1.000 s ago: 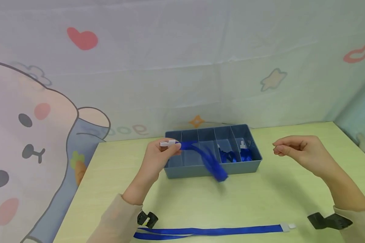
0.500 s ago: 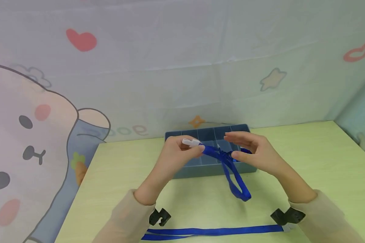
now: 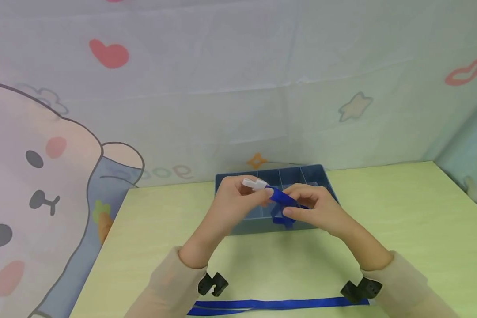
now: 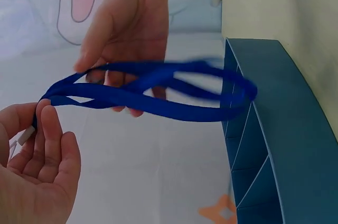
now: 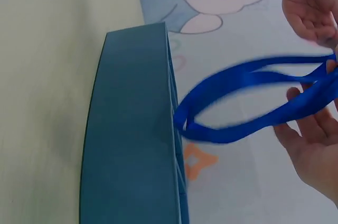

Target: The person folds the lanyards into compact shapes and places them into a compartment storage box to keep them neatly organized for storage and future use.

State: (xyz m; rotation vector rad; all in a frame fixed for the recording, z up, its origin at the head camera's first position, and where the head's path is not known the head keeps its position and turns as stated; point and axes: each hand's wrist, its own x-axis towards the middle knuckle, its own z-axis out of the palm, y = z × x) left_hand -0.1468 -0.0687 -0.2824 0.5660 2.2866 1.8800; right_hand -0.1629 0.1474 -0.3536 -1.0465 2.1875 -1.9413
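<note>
My left hand (image 3: 236, 201) pinches a blue lanyard (image 3: 282, 197) between thumb and fingers, close to its white plastic clip (image 3: 255, 183). My right hand (image 3: 319, 210) has its thumb and fingers round the strap a little farther along. Folded loops of the strap (image 4: 174, 110) hang from between the hands in the left wrist view, their ends blurred. Both hands are above the blue-grey divided box (image 3: 258, 227) and hide much of its inside. The right wrist view shows the right hand's fingers (image 5: 311, 129) against the strap.
A second blue lanyard (image 3: 286, 304) lies stretched along the table's (image 3: 163, 229) near edge, its right end hidden by the right wrist's black mount (image 3: 361, 290). Behind the box hangs a printed cloth (image 3: 238, 110).
My right hand has come in from the right and taken hold of the strap. My left hand has moved rightward with the lanyard, whose hanging loops have drawn up.
</note>
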